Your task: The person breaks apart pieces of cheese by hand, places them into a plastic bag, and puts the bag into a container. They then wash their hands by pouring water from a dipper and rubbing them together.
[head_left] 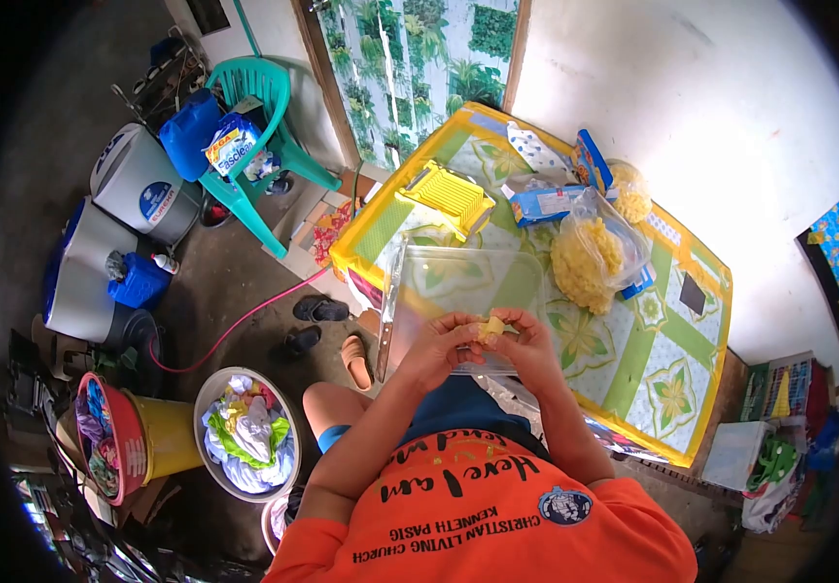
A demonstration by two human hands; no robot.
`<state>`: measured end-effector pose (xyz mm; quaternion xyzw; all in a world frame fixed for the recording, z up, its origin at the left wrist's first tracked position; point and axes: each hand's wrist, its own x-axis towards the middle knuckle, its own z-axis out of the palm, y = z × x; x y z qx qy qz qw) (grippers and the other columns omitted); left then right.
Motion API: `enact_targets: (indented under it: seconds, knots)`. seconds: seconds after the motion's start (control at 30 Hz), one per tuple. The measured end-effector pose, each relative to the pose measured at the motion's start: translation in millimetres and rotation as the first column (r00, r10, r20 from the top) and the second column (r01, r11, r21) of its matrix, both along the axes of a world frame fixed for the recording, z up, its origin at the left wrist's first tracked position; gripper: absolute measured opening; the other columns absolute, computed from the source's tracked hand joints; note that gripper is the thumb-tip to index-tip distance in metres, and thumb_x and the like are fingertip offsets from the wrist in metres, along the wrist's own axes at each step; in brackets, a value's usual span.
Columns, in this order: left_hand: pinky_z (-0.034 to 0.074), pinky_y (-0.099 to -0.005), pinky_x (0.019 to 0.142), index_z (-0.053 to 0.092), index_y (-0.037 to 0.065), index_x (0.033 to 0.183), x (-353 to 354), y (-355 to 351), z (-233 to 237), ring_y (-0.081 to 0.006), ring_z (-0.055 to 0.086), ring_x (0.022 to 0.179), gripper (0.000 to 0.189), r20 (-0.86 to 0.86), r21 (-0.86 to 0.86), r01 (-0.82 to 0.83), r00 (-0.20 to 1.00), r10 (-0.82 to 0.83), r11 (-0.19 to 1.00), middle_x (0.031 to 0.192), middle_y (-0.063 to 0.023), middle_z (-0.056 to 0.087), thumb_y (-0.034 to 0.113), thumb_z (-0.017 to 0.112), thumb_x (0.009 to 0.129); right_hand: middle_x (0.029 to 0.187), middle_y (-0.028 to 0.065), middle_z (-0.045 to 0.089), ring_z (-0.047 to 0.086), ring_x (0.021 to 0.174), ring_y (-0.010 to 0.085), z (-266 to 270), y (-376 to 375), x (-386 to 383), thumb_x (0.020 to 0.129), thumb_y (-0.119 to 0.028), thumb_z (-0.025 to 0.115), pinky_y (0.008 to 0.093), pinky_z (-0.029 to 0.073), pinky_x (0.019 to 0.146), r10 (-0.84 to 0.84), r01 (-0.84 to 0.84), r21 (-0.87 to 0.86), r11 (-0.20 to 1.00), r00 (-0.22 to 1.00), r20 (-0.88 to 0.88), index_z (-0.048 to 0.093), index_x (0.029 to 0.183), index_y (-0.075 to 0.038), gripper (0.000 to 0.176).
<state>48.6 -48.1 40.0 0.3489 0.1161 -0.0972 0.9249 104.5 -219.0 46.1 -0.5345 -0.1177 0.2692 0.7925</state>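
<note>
My left hand and my right hand meet over the near edge of a clear plastic tray. Between their fingertips is a small yellow lump of what looks like food, pinched from both sides. Along the tray's left side lies a knife with a brown handle. Beyond the tray's right corner, an open clear plastic bag holds a larger yellow crumbly mass.
A patterned cloth with yellow edging covers the table. On it stand a yellow plastic rack, blue boxes and another yellow bag. Left are a green chair, a laundry basin and slippers on the floor.
</note>
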Motion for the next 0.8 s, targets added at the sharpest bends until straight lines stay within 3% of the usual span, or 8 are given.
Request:
enact_targets:
  seconds: [0.4,0.6,0.8]
  knots:
    - [0.057,-0.0329,0.065,0.057,0.0,0.103,0,1,-2,-0.0183,0.065,0.069,0.02,0.009,-0.027,-0.027,1.0,0.027,0.999,0.087,-0.0117,0.065,0.01,0.057,0.086,0.108,0.0098,0.058,0.061,0.093,0.0162,-1,2,5,0.082,-0.001,0.065,0.0295,0.052,0.083,0.03,-0.026,0.046,0.999,0.995,-0.099,0.053,0.115,0.003,0.035]
    - [0.057,-0.0397,0.068,0.053,0.001,0.109,1,3,-11,-0.0218,0.064,0.072,0.026,-0.018,-0.223,-0.039,0.999,0.036,0.974,0.092,-0.012,0.064,0.014,0.048,0.087,0.109,0.0102,0.058,0.061,0.095,0.0171,6,4,3,0.083,0.0,0.062,0.0306,0.052,0.083,0.021,-0.002,0.107,0.994,0.985,-0.173,0.051,0.117,0.003,0.036]
    - [0.057,-0.0398,0.068,0.055,0.003,0.108,0,4,-12,-0.0226,0.064,0.075,0.028,-0.043,-0.275,-0.043,0.999,0.032,0.96,0.092,-0.0113,0.064,0.021,0.047,0.089,0.111,0.0108,0.058,0.061,0.096,0.0167,-1,5,2,0.083,-0.001,0.064,0.0295,0.051,0.083,0.01,-0.01,0.005,1.0,1.0,0.002,0.05,0.119,0.003,0.038]
